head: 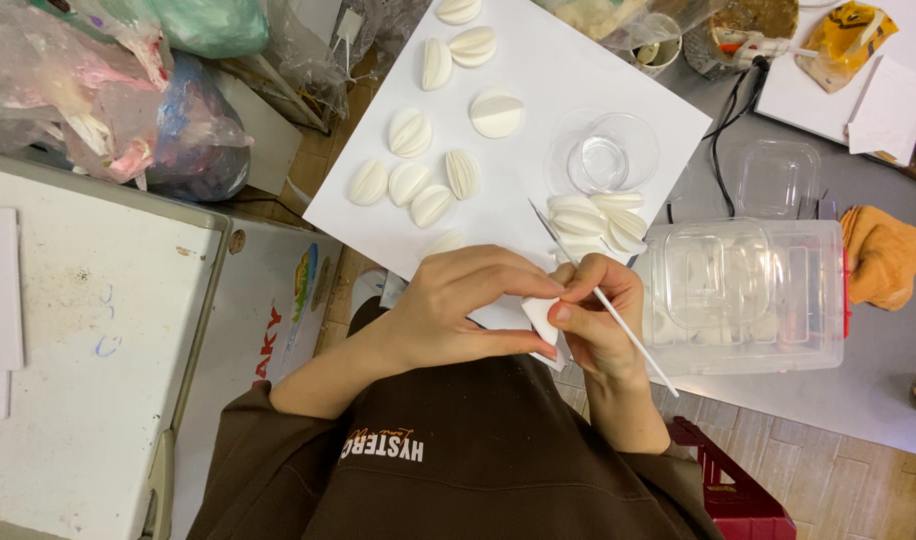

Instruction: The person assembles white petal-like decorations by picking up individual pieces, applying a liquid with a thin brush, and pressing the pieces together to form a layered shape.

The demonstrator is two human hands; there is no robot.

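My left hand (468, 305) and my right hand (598, 320) meet over my lap, both pinching a small white clay piece (540, 318). My right hand also holds a thin white modelling tool (628, 335) whose pointed tip (533, 208) rises toward the white sheet (538, 80). On that sheet lie several white ribbed petal shapes (410, 132), and a pile of them (588, 218) sits just beyond my right hand.
A clear round lid (603, 155) rests on the sheet. A clear plastic box (748, 295) stands to the right, with an orange cloth (883, 255) beyond it. Plastic bags (108, 90) fill the upper left; a white tabletop (78, 350) is at the left.
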